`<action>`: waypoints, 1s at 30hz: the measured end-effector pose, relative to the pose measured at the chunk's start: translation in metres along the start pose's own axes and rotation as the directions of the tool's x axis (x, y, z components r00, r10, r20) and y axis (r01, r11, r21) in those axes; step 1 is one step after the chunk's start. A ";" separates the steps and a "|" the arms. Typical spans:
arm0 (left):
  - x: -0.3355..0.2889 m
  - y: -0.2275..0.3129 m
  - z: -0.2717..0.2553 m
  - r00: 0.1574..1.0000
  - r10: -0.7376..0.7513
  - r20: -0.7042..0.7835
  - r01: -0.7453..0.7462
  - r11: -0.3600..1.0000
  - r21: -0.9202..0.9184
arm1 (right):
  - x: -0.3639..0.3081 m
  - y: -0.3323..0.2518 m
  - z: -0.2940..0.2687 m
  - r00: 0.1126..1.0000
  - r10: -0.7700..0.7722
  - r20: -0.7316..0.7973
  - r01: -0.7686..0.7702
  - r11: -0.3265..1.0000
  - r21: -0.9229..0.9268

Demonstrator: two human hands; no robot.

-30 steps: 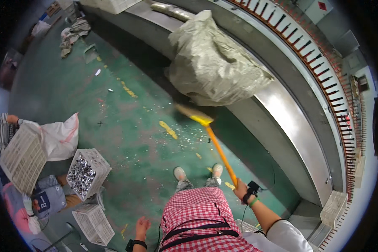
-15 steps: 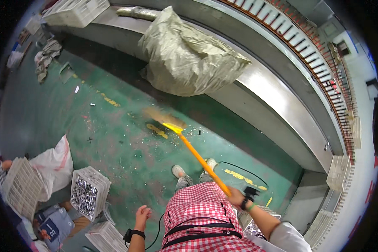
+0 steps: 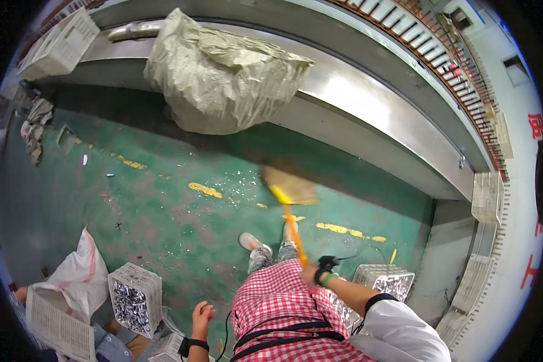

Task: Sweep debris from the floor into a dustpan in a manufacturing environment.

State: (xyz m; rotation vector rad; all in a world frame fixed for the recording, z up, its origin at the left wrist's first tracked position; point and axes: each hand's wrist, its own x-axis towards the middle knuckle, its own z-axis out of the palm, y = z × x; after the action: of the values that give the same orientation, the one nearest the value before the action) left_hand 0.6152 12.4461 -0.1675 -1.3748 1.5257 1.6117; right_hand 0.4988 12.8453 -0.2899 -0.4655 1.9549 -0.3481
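A broom (image 3: 289,187) with a tan bristle head, a yellow collar and an orange handle slants out in front of me over the green floor. My right hand (image 3: 308,275) is closed round the upper end of its handle, by the red-checked apron (image 3: 271,295). The broom head is smeared by motion. White scraps and chips (image 3: 238,179) lie scattered to the left of the bristles. My left hand (image 3: 203,317) hangs at my left side, holding nothing, fingers loosely bent and apart.
A metal bench (image 3: 368,111) runs along the far side, with a large crumpled sack (image 3: 223,78) draped over it. White crates (image 3: 154,289) of shiny metal parts stand left, and another crate (image 3: 385,271) right. Someone sits at lower left near a white sack (image 3: 78,271).
The broom head has swept to the right across the floor, and my right hand has come left, closer to my body. My view has turned, so the bench and sack appear shifted left.
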 end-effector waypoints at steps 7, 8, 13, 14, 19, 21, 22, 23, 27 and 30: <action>-0.004 -0.013 0.010 0.998 -0.056 -0.027 0.057 0.998 0.024 | 0.019 -0.107 -0.022 0.986 -0.154 -0.063 0.160 0.772 0.615; -0.006 -0.015 0.010 0.999 -0.038 -0.036 0.038 0.999 0.000 | -0.011 -0.119 -0.077 0.989 -0.118 0.086 0.001 0.597 0.802; -0.006 0.009 0.052 1.000 -0.017 -0.016 0.019 0.993 0.113 | -0.126 -0.023 -0.101 0.990 -0.137 0.020 0.044 0.449 0.892; -0.006 0.012 0.064 1.000 -0.010 -0.005 0.010 0.991 0.133 | -0.157 0.003 -0.089 0.997 -0.042 -0.069 0.081 0.507 0.858; -0.005 -0.006 0.106 1.000 -0.004 0.029 -0.003 0.975 0.221 | -0.300 0.112 -0.025 0.888 0.416 -0.196 -0.045 0.503 0.863; -0.017 -0.016 0.129 0.999 -0.018 0.028 0.010 0.965 0.261 | -0.342 0.149 0.002 0.766 0.628 -0.139 -0.125 0.357 0.926; -0.024 -0.021 0.140 1.000 -0.016 0.018 0.011 0.965 0.262 | -0.353 0.174 0.013 0.706 0.695 -0.135 -0.171 0.352 0.920; -0.037 -0.023 0.151 0.999 -0.020 0.039 0.010 0.970 0.244 | -0.355 0.213 0.032 0.661 0.748 -0.063 -0.152 0.215 0.965; -0.067 -0.018 0.209 0.997 -0.023 0.069 0.003 0.964 0.268 | -0.333 0.361 0.021 0.604 0.765 0.223 -0.144 -0.171 0.975; -0.083 -0.014 0.229 0.997 0.011 0.071 -0.028 0.971 0.236 | -0.272 0.401 0.006 0.657 0.697 0.287 -0.104 -0.293 0.950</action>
State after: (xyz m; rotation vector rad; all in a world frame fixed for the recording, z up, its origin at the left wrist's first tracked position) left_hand 0.5854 12.6859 -0.1330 -1.1660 1.6350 1.4192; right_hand 0.5401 13.3270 -0.2518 1.5580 1.3917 -1.3717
